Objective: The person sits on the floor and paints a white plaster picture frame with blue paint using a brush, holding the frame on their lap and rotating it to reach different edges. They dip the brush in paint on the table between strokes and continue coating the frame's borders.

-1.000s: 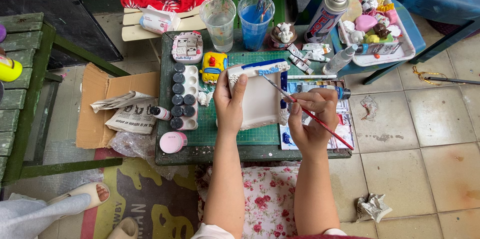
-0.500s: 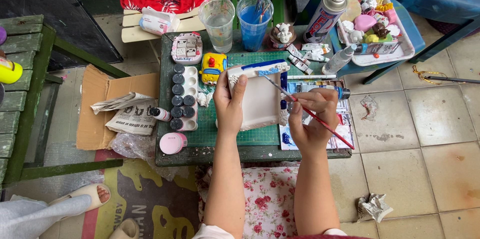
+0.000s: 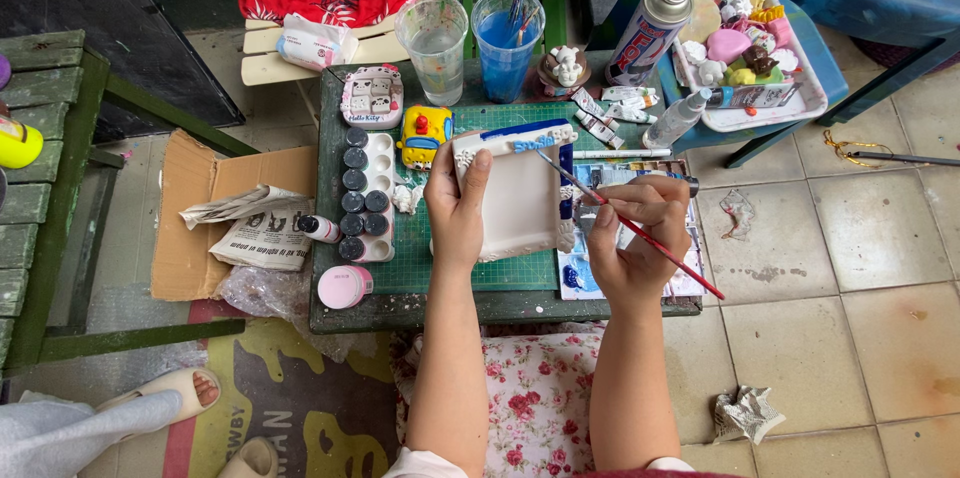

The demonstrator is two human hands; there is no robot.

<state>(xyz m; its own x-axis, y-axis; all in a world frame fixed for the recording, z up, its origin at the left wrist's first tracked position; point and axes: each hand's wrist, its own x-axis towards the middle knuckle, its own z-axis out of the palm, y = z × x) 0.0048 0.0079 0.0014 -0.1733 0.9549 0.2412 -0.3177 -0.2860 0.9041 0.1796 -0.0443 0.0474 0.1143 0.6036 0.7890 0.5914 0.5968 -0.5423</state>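
Holding white tray (image 3: 520, 200), right hand (image 3: 640, 228) grips paintbrush (image 3: 640, 230).

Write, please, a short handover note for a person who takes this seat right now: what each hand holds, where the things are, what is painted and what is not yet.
Left hand: grips the white tray by its left edge, tilted up over the green mat.
Right hand: holds the red brush, tip near the tray's top right corner.
Around: paint pots left of the tray, palette sheet under the right hand, blue water cup behind.
Done: the tray's top band is partly blue.
Left: the rest of the tray is bare white.
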